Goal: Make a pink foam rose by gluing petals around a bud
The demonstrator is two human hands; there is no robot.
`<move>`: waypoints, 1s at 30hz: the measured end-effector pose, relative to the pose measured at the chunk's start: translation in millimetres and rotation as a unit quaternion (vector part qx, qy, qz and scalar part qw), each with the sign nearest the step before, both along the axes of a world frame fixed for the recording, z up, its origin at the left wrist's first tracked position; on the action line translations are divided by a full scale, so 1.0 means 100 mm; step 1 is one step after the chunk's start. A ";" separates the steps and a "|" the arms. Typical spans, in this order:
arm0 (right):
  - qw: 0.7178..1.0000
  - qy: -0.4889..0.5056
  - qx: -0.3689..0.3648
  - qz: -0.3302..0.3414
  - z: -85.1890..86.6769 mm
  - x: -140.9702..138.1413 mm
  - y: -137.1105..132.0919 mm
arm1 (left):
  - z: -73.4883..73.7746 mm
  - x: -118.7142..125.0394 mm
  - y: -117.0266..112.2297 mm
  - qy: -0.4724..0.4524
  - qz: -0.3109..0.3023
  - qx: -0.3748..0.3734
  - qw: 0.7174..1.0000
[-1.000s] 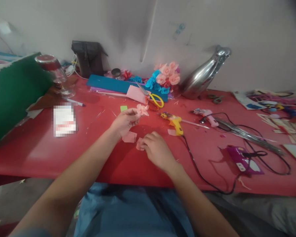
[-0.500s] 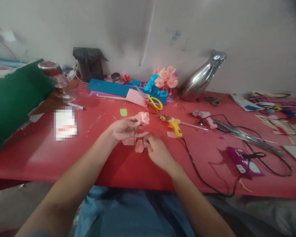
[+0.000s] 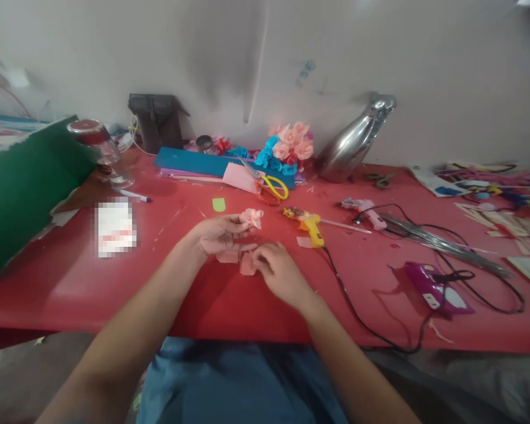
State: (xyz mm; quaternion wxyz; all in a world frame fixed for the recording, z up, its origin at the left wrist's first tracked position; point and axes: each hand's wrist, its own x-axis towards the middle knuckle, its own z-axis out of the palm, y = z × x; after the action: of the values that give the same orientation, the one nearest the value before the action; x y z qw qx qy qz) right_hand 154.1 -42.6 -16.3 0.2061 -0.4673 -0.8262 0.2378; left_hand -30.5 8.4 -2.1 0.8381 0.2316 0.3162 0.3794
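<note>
A red cover lies over the table (image 3: 221, 303), slightly shiny, with thin scraps scattered across it. Behind the table rises a plain grey wall (image 3: 128, 47), and grey floor (image 3: 66, 365) shows below the front edge at left. The left hand (image 3: 218, 232) has thumb and forefinger pinched on a pink flower (image 3: 251, 218), just above the table near its middle; its other fingers are loosely extended. The right hand (image 3: 280, 268) has its fingertips closed on the edge of a pink petal (image 3: 247, 265), lower and just beside the left hand. To the right lie a yellow glue gun (image 3: 310, 228) and a purple socket box (image 3: 437, 288). Scissors (image 3: 271, 184) with yellow handles rest on a stack of coloured sheets (image 3: 194, 159) near the wall, a bunch of flowers (image 3: 291, 144) just beyond.

Blue-green marks (image 3: 306, 70) on the wall may be writing, but they are too faint to read. The white packet (image 3: 115, 227) at left is pixelated; only a reddish band shows.
</note>
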 end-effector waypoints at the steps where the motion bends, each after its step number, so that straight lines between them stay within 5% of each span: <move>1: 1.000 -0.001 0.002 0.005 0.00 0.00 -0.01 | 0.05 0.00 -0.02 0.010 0.008 0.003 1.000; 6: 1.000 0.008 -0.019 0.016 -0.02 0.00 0.00 | 0.20 0.00 -0.24 0.049 0.045 0.039 0.997; 14: 0.999 -0.023 -0.003 0.047 0.01 0.00 -0.03 | -0.18 -0.08 -0.78 -0.037 0.107 -0.005 0.994; 21: 0.997 0.006 -0.018 0.071 0.03 -0.01 -0.03 | -0.16 -0.05 -0.86 -0.065 0.120 0.023 0.990; 30: 0.994 0.065 0.021 -0.091 0.00 0.07 0.12 | -0.14 -0.02 -0.86 -0.021 0.141 0.002 0.990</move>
State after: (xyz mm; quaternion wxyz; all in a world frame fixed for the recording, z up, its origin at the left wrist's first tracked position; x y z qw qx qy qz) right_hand 160.7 -31.0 -15.9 0.2897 -0.5200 -0.7697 0.2307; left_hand -32.0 -77.6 -16.3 0.7822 0.1780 0.3274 0.4993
